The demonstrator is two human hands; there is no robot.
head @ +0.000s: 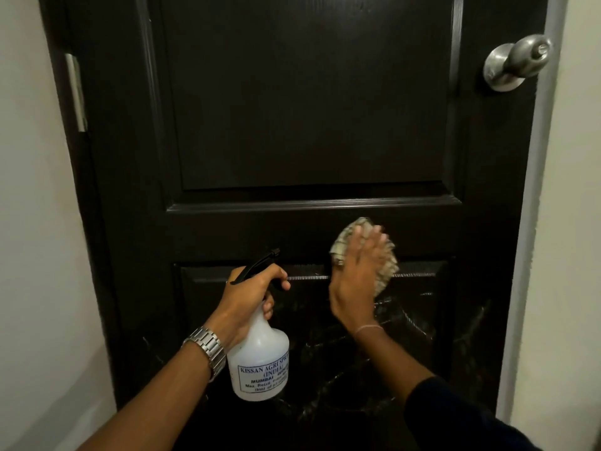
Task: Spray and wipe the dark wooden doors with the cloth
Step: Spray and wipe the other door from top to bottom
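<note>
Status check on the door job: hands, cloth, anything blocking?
Left hand grips spray bottle, held off the door. Right hand flat, pressing cloth on the mid rail. Lower panel streaked wet. Nothing in the way.

Door (pixel 312 102): dark wood with a faint grain, satin sheen on the mouldings, wet streaks glistening on the lower panel. Knob (pixel 520 61): brushed metal, dull shine. Bottle (pixel 260 359): translucent white plastic (printed label), black plastic trigger. Cloth (pixel 357 234): pale woven fabric, rough. Watch (pixel 208 348): polished metal links. Wall (pixel 32 222): matt paint.
</note>
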